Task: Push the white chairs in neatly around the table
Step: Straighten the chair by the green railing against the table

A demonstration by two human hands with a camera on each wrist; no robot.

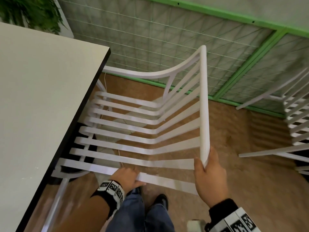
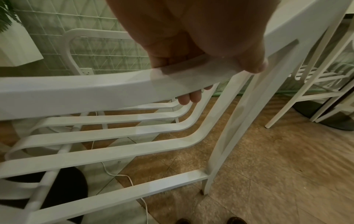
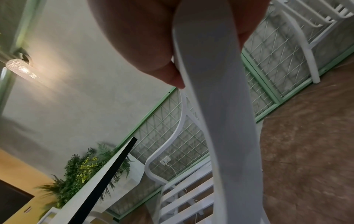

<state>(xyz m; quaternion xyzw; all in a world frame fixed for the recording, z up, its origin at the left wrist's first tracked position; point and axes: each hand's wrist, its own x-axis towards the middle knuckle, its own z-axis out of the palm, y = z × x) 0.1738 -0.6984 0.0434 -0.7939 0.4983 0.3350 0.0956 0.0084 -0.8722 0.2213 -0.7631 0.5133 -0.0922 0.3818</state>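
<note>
A white slatted chair (image 1: 133,129) stands beside the white table (image 1: 41,97), the front of its seat tucked under the table's dark edge. My left hand (image 1: 128,179) grips the near armrest (image 2: 95,87), fingers curled under it. My right hand (image 1: 209,174) grips the near end of the backrest's top rail (image 1: 204,106), thumb on one side and fingers on the other; the right wrist view shows the rail (image 3: 220,106) running away from my palm.
A second white slatted chair (image 1: 296,124) stands at the right, near another dark table base (image 2: 325,109). A green-framed wire-mesh panel (image 1: 167,39) lines the wall behind. A white cable (image 2: 118,174) lies on the brown floor. A potted plant (image 1: 33,12) sits past the table corner.
</note>
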